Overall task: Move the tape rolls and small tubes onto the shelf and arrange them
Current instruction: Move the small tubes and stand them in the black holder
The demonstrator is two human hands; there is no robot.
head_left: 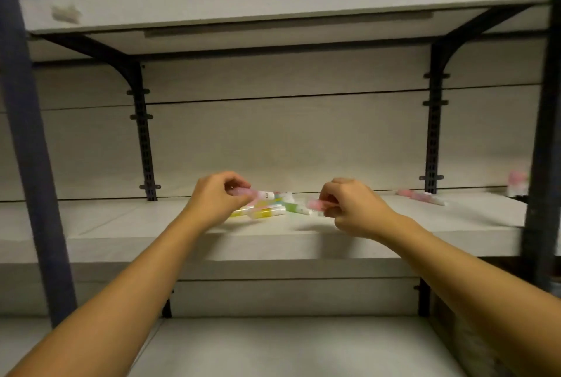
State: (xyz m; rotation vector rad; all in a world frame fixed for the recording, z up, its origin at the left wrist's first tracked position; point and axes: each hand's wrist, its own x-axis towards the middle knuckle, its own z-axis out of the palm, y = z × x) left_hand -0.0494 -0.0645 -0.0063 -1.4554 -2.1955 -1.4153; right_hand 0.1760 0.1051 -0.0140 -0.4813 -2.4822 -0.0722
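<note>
Now | left hand (pixel 217 199) pinches a pink tube (pixel 256 193) over the pile of tubes (pixel 267 209) at centre of the shelf (pixel 121 225); right hand (pixel 353 209), at 3 o'clock of the pile, grips another pink tube (pixel 315 204); loose tubes (pixel 423 196) lie further toward 3 o'clock
</note>
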